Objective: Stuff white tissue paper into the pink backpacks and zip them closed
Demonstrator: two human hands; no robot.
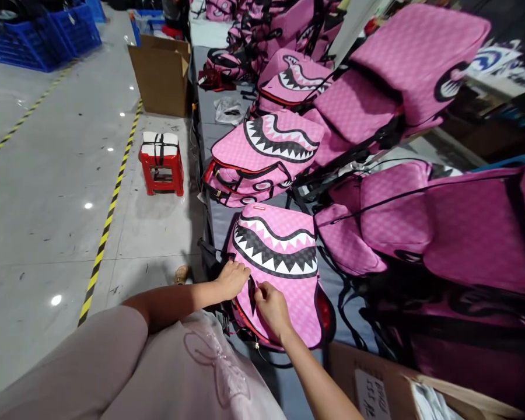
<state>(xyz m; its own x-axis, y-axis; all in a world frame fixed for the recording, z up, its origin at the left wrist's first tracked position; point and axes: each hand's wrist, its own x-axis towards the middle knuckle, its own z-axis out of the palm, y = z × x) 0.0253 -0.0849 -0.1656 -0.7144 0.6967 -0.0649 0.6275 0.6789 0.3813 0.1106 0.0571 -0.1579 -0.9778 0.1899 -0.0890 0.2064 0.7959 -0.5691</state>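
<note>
A pink checked backpack (284, 297) with a black-and-white shark-mouth print lies in front of me on the grey-covered table. My left hand (234, 279) is closed at its left edge, fingers together against the fabric. Just right of it, my right hand (271, 306) is curled into a pinch over the front panel. Between the two hands is a slim, dark, pointed shape (252, 296), touching or close to my right fingers; its kind is unclear. What the right fingertips pinch is hidden. A zip pull (257, 345) hangs at the lower edge.
Beyond lies another pink shark-mouth backpack (266, 146), with more piled behind. Pink bags (472, 227) crowd the right. An open carton (376, 379) stands at lower right. Left on the floor are a red stool (163, 169), a cardboard box (160, 76) and blue crates (21, 44).
</note>
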